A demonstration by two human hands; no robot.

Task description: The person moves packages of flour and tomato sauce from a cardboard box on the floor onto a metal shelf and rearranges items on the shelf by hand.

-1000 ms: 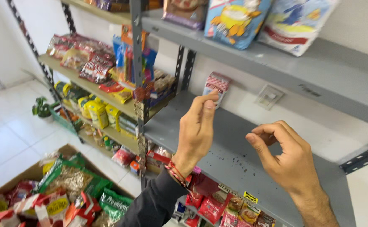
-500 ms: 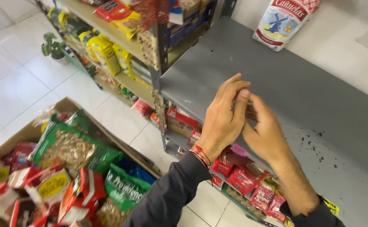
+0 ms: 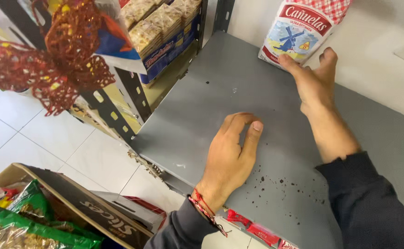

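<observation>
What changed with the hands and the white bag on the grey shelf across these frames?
The hands, pressed together half a second ago, have parted: the right hand reached back to touch the white paper bag with red checked top, and the left hand dropped palm-down onto the grey metal shelf. The bag stands at the wall as before; the dark crumbs remain on the shelf.

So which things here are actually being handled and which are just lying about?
Being handled:
right hand touching the white bag with a windmill picture
left hand resting on the grey shelf

Lying about:
red glitter bow
cracker packs
cardboard box
green snack bags
</observation>
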